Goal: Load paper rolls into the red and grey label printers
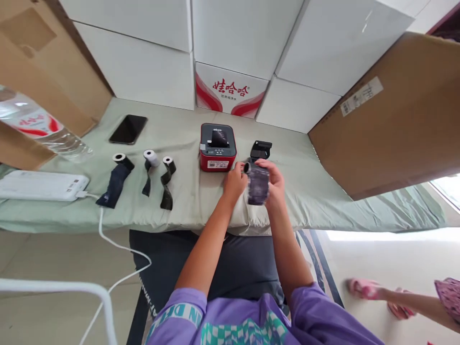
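Between my two hands is a roll of dark paper [258,186], blurred by motion, with its loose strip hanging toward me. My left hand [235,183] pinches the roll's left end, near its round core. On the other side, my right hand [274,181] curls its fingers round the right edge. Just behind the roll stands a small black device [261,150] with its lid raised; its lower part is hidden by the roll and my hand. To the left of my hands sits a red and black mini printer [218,147], a dark paper piece on its top.
Three paper rolls with dark tails, one [118,182], another [150,158] and a third [168,165], lie left. Beyond are a phone [128,129], a power bank [43,185] with white cable, and a water bottle [43,127]. White boxes [237,33] and cardboard [391,110] border the cloth-covered surface.
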{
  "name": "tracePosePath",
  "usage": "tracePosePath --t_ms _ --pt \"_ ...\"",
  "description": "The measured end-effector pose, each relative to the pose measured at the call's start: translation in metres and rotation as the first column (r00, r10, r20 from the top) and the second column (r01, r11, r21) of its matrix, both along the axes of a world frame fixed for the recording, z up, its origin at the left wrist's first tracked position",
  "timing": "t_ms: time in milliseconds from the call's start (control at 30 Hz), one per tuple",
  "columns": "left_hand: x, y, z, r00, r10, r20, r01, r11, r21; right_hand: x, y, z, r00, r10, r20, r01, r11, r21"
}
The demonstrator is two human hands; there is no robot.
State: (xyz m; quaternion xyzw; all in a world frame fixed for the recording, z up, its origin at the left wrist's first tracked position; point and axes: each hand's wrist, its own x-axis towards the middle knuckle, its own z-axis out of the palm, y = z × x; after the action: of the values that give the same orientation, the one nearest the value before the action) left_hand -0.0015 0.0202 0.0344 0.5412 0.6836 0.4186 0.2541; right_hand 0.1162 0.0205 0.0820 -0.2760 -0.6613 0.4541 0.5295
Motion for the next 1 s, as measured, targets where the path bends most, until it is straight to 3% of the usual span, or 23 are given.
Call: tracePosePath --t_ms 100,200,367,467,533,600,733,933,1000 --pt "-0.003 -0.003 -0.001 0.998 0.018 0.056 -0.015 0.998 -0.058 0.045 0.003 -0.013 0.992 -0.12 -0.049 0.108 0.972 -0.208" --pt "-0.002 -0.004 0.0 0.999 0.019 0.047 -0.016 0.997 -0.08 0.074 0.02 -0.014 0.984 -0.171 -0.053 0.152 0.956 -0.251" --pt "-0.001 -0.003 -0.003 0.999 0.026 0.044 -0.024 0.998 -0.052 0.092 0.067 0.0 0.972 -0.228 0.048 0.231 0.969 -0.083" --pt "-0.002 -0.003 -0.006 0.998 0.022 0.057 -0.02 0.999 -0.048 0.087 0.091 0.011 0.941 -0.172 0.291 0.158 0.985 0.072" --pt "-0.002 -0.002 -0.007 0.998 0.019 0.054 -0.016 0.998 -0.053 0.077 0.103 0.016 0.844 -0.144 0.517 0.058 0.982 0.179" --pt "-0.002 -0.002 -0.008 0.999 0.017 0.044 -0.015 0.999 -0.042 0.065 0.111 0.016 0.697 -0.141 0.703 -0.057 0.967 0.249" --pt "-0.003 0.0 -0.009 0.999 0.021 0.031 -0.02 0.999 -0.045 0.041 0.12 0.006 0.457 -0.156 0.875 -0.179 0.948 0.262" --pt "-0.002 0.0 -0.009 0.998 0.018 0.053 -0.016 0.999 -0.038 0.031 0.127 0.002 0.308 -0.203 0.929 -0.19 0.944 0.27" --pt "-0.002 0.0 -0.009 0.997 0.018 0.069 -0.016 0.999 -0.033 0.033 0.129 0.007 0.326 -0.19 0.926 -0.195 0.945 0.262"
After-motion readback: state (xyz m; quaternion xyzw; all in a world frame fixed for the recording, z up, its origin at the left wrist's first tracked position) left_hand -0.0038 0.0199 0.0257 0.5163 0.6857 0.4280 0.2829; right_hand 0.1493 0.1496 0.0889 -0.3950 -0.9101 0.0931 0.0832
